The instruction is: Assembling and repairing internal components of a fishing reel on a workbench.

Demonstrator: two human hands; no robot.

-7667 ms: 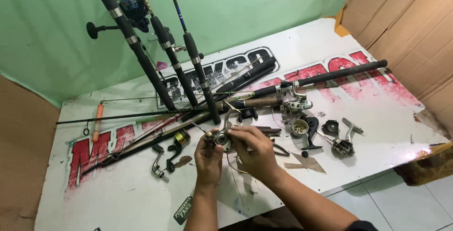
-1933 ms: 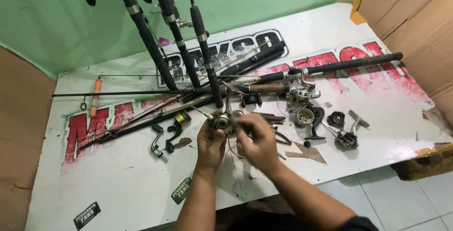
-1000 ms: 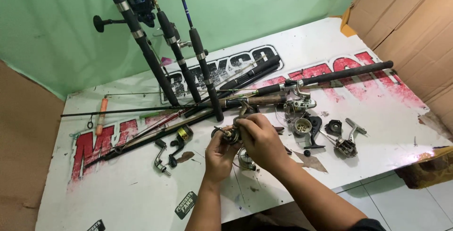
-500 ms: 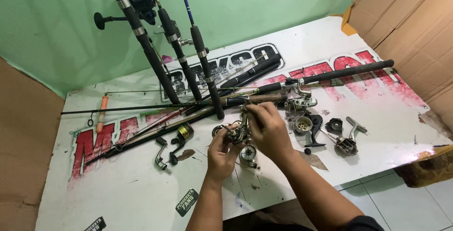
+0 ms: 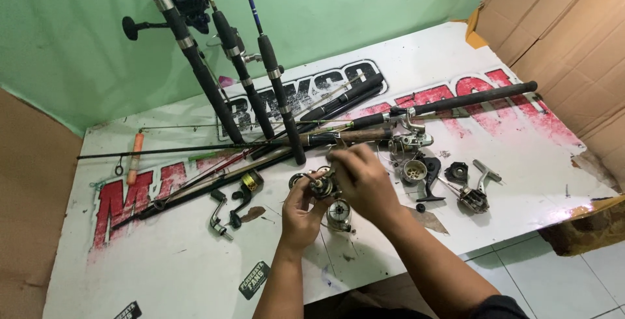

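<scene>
Right hand (image 5: pixel 366 182) covers reel part (image 5: pixel 320 185); left hand (image 5: pixel 301 211) cradles it.

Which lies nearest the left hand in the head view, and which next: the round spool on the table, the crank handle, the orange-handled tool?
From the left hand:
1. Round spool, just to its right.
2. Crank handle, further left.
3. Orange-handled tool, far left, toward the wall.
</scene>
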